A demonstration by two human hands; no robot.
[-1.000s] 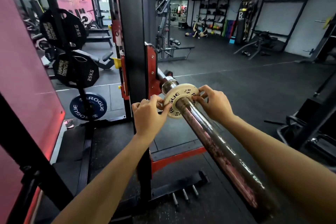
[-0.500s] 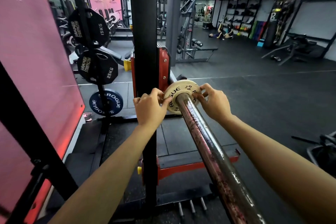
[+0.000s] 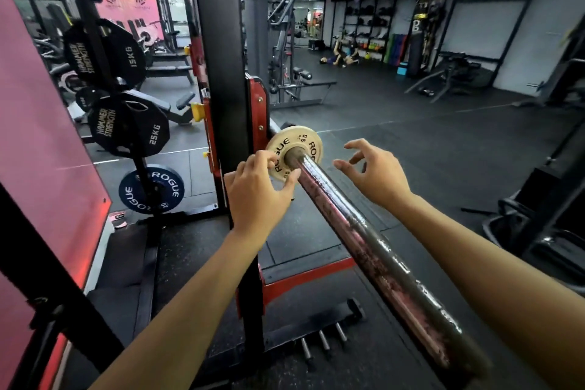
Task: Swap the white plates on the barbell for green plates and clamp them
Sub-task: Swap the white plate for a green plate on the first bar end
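Head view: My left hand (image 3: 258,196) is at the lower-left rim of the white plate (image 3: 294,152). The thumb tip touches the plate's lower edge and the curled fingers (image 3: 267,161) touch its left face, so the grip is a narrow pinch on the rim.

My right hand (image 3: 376,172) is just to the right of the plate and apart from it. Its grip is wide, with fingers spread and loosely bent, holding nothing.

The white plate carries the marking ROGUE and the figure 0.5. It sits upright on the barbell sleeve (image 3: 364,237), at the inner end, close to the red bar hook (image 3: 257,111) on the black rack upright (image 3: 218,73). The sleeve runs from the plate toward the lower right of the frame; its surface is glossy with reddish-brown patches.

Left of the upright, a slanted storage post holds a black plate marked 15KG (image 3: 104,55), a black plate marked 25KG (image 3: 128,127) and a blue Rogue plate (image 3: 152,190). A red panel (image 3: 41,136) fills the left edge. The floor (image 3: 427,142) is dark rubber. Far back, a person (image 3: 337,58) lies on the floor near storage shelves (image 3: 367,28)
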